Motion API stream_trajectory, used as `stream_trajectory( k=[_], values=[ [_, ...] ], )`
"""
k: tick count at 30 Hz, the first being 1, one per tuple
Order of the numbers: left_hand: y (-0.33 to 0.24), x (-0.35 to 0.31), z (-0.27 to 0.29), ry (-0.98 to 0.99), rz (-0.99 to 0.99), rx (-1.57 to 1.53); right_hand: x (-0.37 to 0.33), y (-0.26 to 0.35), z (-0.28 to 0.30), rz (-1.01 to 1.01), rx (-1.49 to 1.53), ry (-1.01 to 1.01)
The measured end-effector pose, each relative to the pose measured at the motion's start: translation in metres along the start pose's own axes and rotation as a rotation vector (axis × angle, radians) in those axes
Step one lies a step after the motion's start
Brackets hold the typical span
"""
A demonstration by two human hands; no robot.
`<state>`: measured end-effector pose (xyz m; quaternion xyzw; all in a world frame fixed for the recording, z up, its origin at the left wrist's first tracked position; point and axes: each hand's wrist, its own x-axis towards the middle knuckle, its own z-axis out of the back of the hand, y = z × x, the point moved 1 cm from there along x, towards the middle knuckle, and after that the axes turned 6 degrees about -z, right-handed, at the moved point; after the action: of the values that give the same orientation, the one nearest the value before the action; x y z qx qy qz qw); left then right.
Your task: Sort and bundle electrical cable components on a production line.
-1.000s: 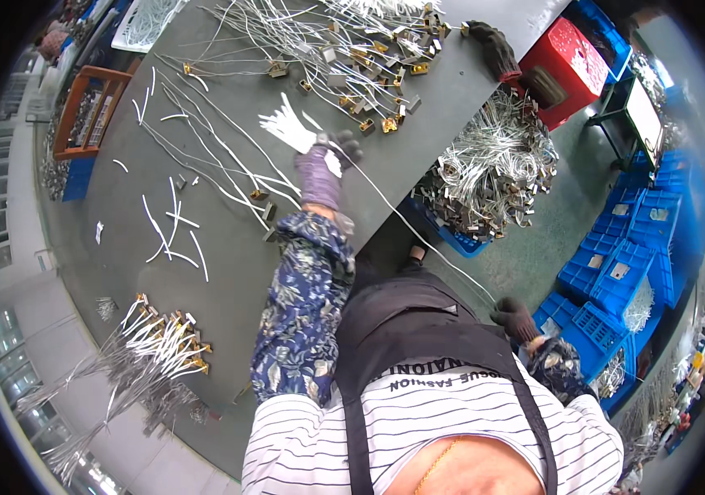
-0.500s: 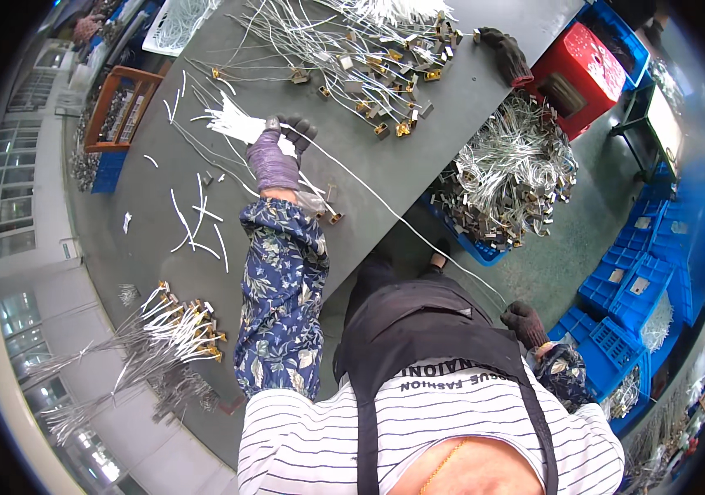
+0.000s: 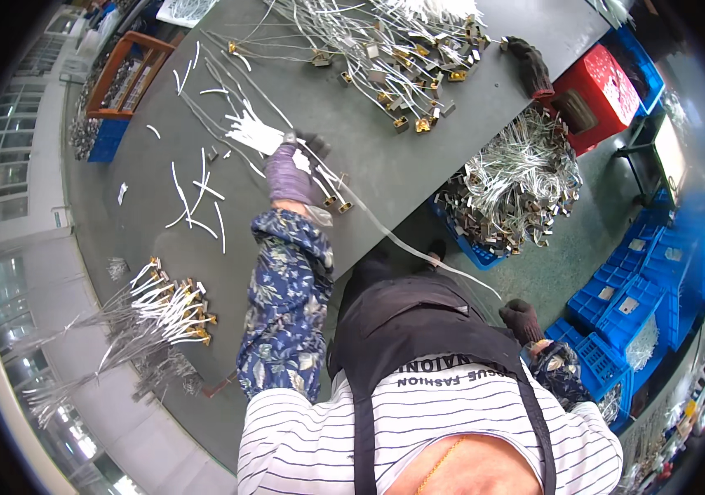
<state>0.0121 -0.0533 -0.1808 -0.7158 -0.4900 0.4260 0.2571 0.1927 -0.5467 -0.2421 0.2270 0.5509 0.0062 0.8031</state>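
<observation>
My left hand (image 3: pixel 296 165), in a dark glove with a purple wrap, is closed on a bundle of white sleeves (image 3: pixel 255 134) over the grey table. Small metal-ended wire leads (image 3: pixel 343 205) stick out beside its wrist. A long white cable (image 3: pixel 406 245) runs from near this hand past the table edge, sagging across my lap. Its far end stops close to my right hand (image 3: pixel 521 320), which is gloved and low at my right side with curled fingers. Whether those fingers pinch the cable's thin tip cannot be made out.
Many wire leads with brass-coloured ends (image 3: pixel 402 82) cover the table's far side. Cut white pieces (image 3: pixel 204 186) lie left. A dark glove (image 3: pixel 527 68) rests by the red stool (image 3: pixel 587 99). A heaped blue crate (image 3: pixel 484 257) stands below; blue crates (image 3: pixel 616 305) stack right.
The view has shifted a little. My left hand has come slightly nearer and to the right with the sleeves. The cable, straighter before, now sags, its end a little apart from my right fingertips.
</observation>
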Motion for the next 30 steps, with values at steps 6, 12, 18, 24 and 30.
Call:
stream_trajectory(
  k=[6,12,18,24,30],
  values=[
    [-0.028,0.009,0.0,0.038,-0.092,0.11,0.017,-0.021,0.005,-0.084,0.089,0.022],
    [-0.034,0.003,-0.003,0.031,-0.1,0.193,0.009,-0.003,0.004,-0.01,0.028,0.017],
    [-0.034,-0.003,-0.001,0.017,-0.093,0.223,0.001,-0.007,0.009,-0.063,0.07,0.01],
    [0.044,-0.081,-0.01,0.581,0.244,0.777,0.027,0.008,-0.02,-0.012,0.267,0.187],
    [-0.023,-0.012,0.038,-0.103,-0.024,0.331,0.011,0.083,-0.04,0.082,0.223,0.309]
  ],
)
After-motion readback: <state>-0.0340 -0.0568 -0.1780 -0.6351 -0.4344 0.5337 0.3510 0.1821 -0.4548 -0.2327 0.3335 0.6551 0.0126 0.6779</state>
